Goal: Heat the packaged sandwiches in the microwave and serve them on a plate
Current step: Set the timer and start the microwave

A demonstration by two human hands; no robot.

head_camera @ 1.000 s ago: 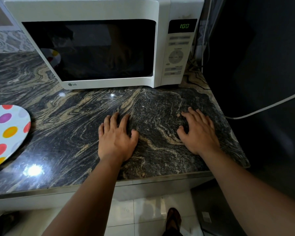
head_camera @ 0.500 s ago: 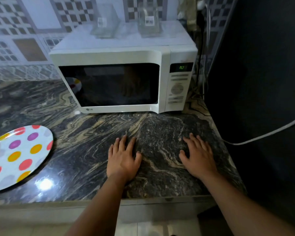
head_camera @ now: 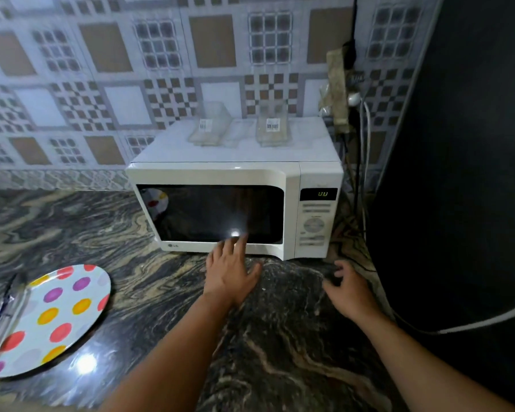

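The fingers (head_camera: 231,243) of the left hand (head_camera: 228,276) are stretching forward, straight and slightly spread, their tips lying over the lower edge of the microwave (head_camera: 235,200) door; whether they are actually touching it I cannot tell, and they are gripping nothing. The right hand (head_camera: 350,288) is hanging just above the bench (head_camera: 280,337), its fingers loosely curled and parted, holding nothing. Both forearms are reaching in from the near edge of the dark marbled stone. The microwave is sitting at the back of the bench with its door closed, the dark window showing only reflections, so I cannot tell where the sandwiches are lying; green digits are glowing on its display (head_camera: 318,194), too blurred to read. Two clear plastic containers (head_camera: 210,127) with barcode labels are standing side by side on top of the microwave. Well off to the left, a white plate (head_camera: 57,316) with coloured dots is resting on the bench, with what looks like clear wrapping (head_camera: 3,310) lying over its left part. Behind the microwave, cables (head_camera: 361,138) are hanging down the tiled wall (head_camera: 101,84) from a socket.
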